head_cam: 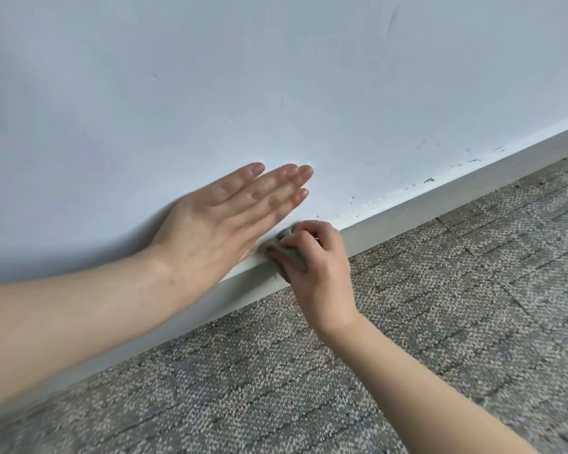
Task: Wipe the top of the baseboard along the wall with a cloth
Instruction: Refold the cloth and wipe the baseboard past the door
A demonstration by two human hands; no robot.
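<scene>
A white baseboard (440, 198) runs along the foot of the pale wall (276, 77), rising from lower left to upper right. My right hand (315, 260) grips a small grey-green cloth (292, 255) bunched under its fingers and holds it on the baseboard's top edge near the middle of the view. My left hand (227, 214) lies flat against the wall just left of the cloth, fingers straight and together. Dark specks and chipped paint dot the top edge to the right of the cloth.
Grey patterned carpet (407, 322) covers the floor below the baseboard. Both bare forearms reach in from the lower left and lower right. Faint scuffs mark the wall at upper right.
</scene>
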